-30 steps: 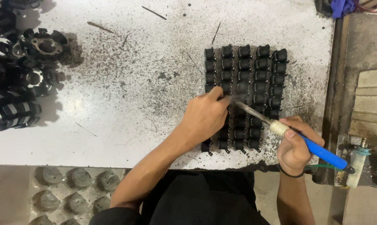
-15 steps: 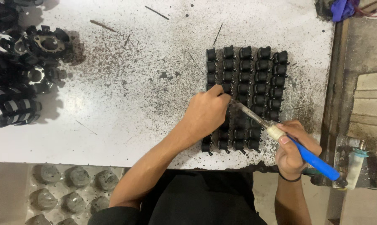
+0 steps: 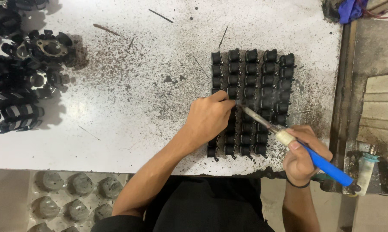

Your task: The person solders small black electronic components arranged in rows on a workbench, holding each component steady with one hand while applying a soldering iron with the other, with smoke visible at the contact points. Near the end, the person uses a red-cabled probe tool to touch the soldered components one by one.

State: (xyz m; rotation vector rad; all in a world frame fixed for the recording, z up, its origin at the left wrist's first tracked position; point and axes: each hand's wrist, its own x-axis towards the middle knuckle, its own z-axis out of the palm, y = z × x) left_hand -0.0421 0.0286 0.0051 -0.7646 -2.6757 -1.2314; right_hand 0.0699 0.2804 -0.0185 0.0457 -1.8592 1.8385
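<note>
Both hands meet: soldering iron (image 3: 288,139) tip touches left fingers (image 3: 225,99).

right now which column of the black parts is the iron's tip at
The soldering iron tip meets the second column from the left, beside the left hand; the other columns lie clear.

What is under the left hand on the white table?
The left hand lies over the grid of small black parts, hiding several in the left columns. Rows above and below it show. Whether its fingers pinch anything where the soldering iron tip meets them is hidden.
</note>
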